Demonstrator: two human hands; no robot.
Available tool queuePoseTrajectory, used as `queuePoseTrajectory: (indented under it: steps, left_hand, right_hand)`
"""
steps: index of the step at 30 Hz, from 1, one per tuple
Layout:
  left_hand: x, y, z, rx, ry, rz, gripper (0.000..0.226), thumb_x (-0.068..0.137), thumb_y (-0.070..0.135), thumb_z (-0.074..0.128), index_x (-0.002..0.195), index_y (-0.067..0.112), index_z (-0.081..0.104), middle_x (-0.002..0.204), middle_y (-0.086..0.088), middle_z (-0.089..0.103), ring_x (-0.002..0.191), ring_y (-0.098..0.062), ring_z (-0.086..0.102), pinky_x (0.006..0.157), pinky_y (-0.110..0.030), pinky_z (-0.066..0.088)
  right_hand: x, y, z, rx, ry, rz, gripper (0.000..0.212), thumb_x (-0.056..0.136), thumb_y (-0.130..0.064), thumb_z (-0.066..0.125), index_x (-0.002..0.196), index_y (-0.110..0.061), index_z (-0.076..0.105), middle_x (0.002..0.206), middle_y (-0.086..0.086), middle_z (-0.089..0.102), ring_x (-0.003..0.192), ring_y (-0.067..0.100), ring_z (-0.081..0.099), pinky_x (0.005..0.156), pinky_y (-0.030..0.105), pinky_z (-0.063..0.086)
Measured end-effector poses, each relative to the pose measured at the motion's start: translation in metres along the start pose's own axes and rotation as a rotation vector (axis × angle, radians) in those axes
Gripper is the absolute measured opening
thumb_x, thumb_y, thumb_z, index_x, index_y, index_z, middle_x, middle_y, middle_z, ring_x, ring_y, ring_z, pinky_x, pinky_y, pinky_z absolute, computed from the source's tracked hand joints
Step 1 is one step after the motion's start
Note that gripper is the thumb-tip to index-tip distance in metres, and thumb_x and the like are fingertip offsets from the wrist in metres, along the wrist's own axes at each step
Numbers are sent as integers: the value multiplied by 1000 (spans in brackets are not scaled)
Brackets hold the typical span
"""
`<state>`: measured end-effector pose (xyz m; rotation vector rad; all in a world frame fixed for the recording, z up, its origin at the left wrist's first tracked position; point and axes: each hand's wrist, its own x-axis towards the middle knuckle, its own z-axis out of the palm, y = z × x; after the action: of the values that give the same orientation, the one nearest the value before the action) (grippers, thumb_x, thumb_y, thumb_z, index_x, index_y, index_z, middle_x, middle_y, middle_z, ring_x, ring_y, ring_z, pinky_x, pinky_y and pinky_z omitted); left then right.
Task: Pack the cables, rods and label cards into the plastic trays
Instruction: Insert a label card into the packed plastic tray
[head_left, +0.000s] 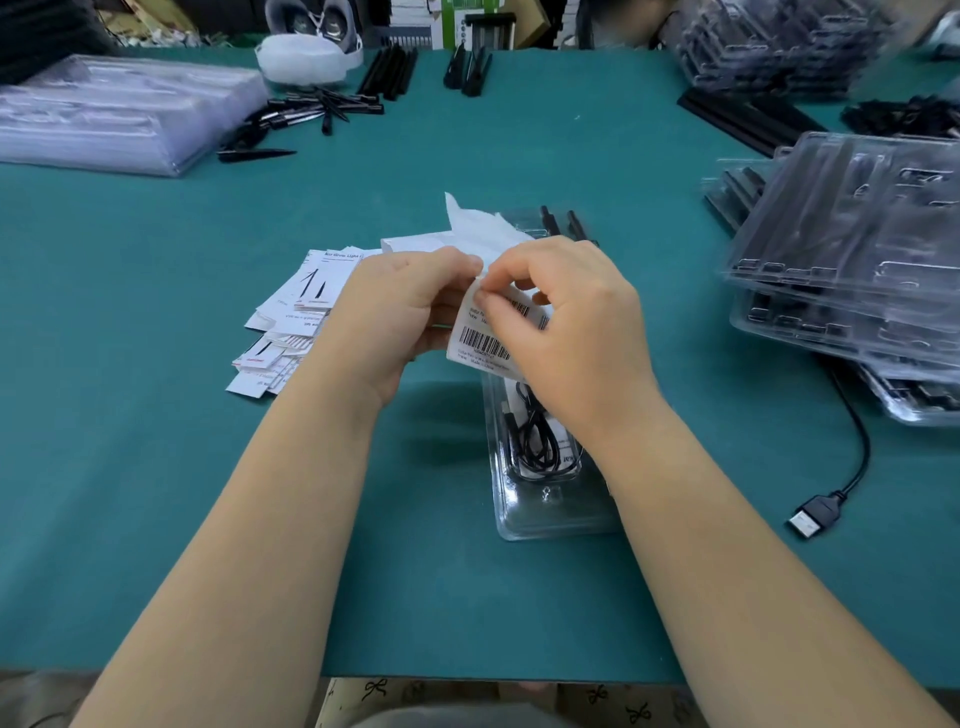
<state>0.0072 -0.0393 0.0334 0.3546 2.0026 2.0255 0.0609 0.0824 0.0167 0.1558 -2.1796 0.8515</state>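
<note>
A clear plastic tray lies on the green mat in front of me, with a coiled black cable in it and two black rods at its far end. My left hand grips a white strip of barcode labels above the tray. My right hand pinches the top edge of a label with thumb and forefinger. A loose pile of label cards lies to the left of my hands.
Stacks of clear trays stand at the right, with a black USB cable trailing from under them. A bagged stack of trays sits far left. Loose black rods and spikes lie at the back.
</note>
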Motion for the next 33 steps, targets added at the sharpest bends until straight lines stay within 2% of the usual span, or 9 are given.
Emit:
queuePoseTrajectory:
  steps: [4,8,14,19,21,24,27,30,33]
  left_hand:
    - [0,0,0,-29,4,3,31,87,12,55,59,15,68,60,-2,66,55,-17,60,55,-26,51]
    - [3,0,-2,-25,39,-19,30,87,15,55,59,18,65,61,1,66,54,-14,59,54,-23,47]
    - [4,-3,-2,-20,28,-13,27,84,16,54,62,18,70,66,-1,67,60,-16,60,62,-29,49]
    - [4,-4,-3,-44,22,-41,20,83,18,57,64,17,63,60,1,62,54,-15,56,57,-24,48]
    - [4,-3,-3,-16,63,-50,27,84,17,57,58,20,61,56,4,59,51,-13,55,52,-21,47]
    - [7,-5,-11,298,266,18,28,81,18,55,54,12,53,49,7,47,48,-14,46,53,-22,43]
    - [12,-12,-28,704,425,79,26,79,20,46,58,13,33,55,-2,31,56,-19,27,55,-29,24]
    - [15,-14,-45,963,476,-85,27,82,21,41,58,14,29,60,-9,37,55,-23,26,53,-27,20]
    - [18,-15,-58,1105,587,-213,24,85,27,42,69,8,43,75,-11,48,63,-27,40,55,-27,27]
  right_hand:
    - [0,-1,0,-28,19,-22,2,76,-7,66,74,-7,67,83,3,66,80,24,55,72,27,43]
    - [-1,-3,-1,-3,12,-53,2,72,-4,63,72,-5,65,80,4,64,78,27,54,71,30,42]
    - [-1,-2,-1,-12,-11,-30,21,79,-7,69,99,-10,73,94,4,68,88,26,57,82,22,41]
    - [1,0,-1,-20,28,-32,6,77,-8,73,82,-9,76,87,3,69,86,28,58,80,21,40]
    - [0,-1,-1,-14,27,-22,3,76,-7,71,77,-9,73,86,3,68,85,26,57,78,20,39]
    - [-1,-3,-3,34,17,-1,2,74,-7,66,73,-7,68,85,3,64,84,23,54,76,22,41]
    - [1,-6,-8,192,35,90,7,73,-13,61,71,-7,62,83,-1,61,84,20,55,75,29,44]
    - [8,-4,-15,387,123,273,3,77,-19,58,75,-19,60,81,-6,60,80,12,57,72,26,48]
    - [13,16,-22,236,16,468,16,82,-29,59,98,-30,57,97,-9,61,90,6,56,83,25,48]
